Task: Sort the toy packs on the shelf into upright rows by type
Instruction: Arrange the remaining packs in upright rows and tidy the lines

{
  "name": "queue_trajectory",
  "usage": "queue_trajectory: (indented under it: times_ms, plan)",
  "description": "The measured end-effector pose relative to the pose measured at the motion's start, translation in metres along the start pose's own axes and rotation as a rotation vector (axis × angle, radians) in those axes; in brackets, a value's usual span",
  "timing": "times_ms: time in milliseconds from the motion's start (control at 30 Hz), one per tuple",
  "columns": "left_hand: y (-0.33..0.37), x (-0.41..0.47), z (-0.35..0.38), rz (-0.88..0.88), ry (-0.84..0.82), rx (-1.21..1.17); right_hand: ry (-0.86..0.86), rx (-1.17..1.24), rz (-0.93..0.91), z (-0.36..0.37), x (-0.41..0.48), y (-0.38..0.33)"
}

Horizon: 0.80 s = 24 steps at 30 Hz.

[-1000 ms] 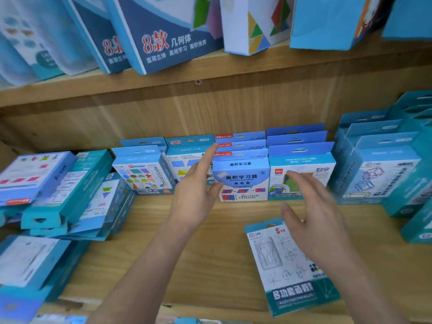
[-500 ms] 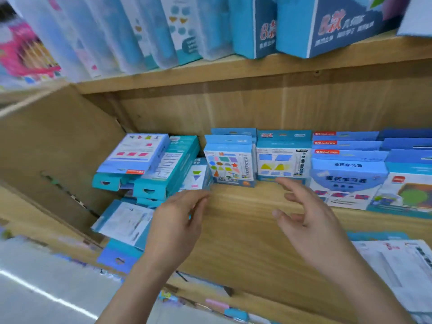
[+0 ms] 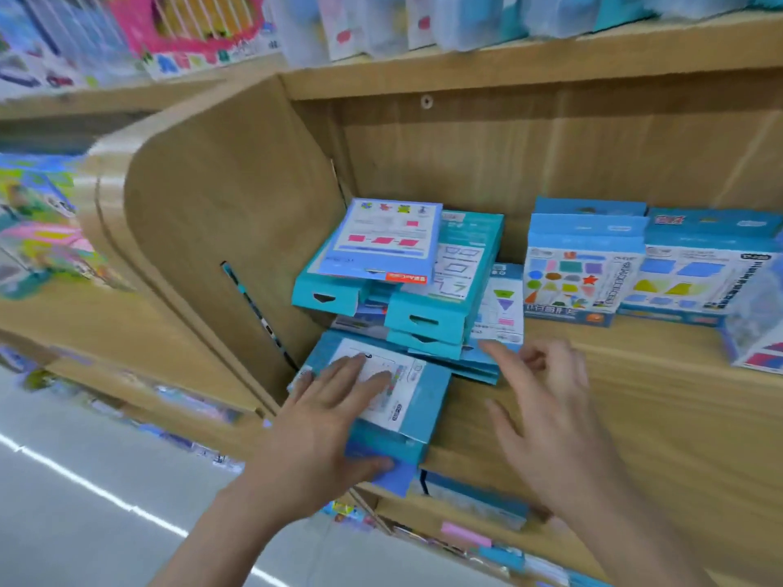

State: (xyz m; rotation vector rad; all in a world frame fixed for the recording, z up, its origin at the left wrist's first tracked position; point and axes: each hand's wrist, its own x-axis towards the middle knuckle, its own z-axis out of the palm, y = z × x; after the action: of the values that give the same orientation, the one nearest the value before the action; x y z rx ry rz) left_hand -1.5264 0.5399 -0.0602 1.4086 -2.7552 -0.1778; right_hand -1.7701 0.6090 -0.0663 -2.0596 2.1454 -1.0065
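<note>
my left hand (image 3: 334, 417) pressed flat on a lying pack (image 3: 417, 400), my right hand (image 3: 546, 413) hovered spread and empty beside it; i judged the pack needed standing upright.

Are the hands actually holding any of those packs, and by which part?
Nothing is clearly gripped. The left hand lies flat on top of the front pack, thumb against its near edge. The right hand hovers open, empty.

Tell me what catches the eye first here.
The left hand lies flat on a pack at the front left corner of the shelf. Behind it sits a messy heap of flat packs, beside upright rows on the right. The right hand hovers open near the heap.
</note>
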Motion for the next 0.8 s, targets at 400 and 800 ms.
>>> queue_trajectory:
  times_ms: [400, 800]
  plan:
    - [-0.01, 0.016, 0.005, 0.301, 0.22, 0.253, -0.21, 0.321, 0.094, 0.038, -0.013, -0.027]
    - [-0.02, -0.009, 0.003, 0.281, 0.416, -0.125, 0.057, 0.623, -0.069, 0.017, 0.002, -0.055]
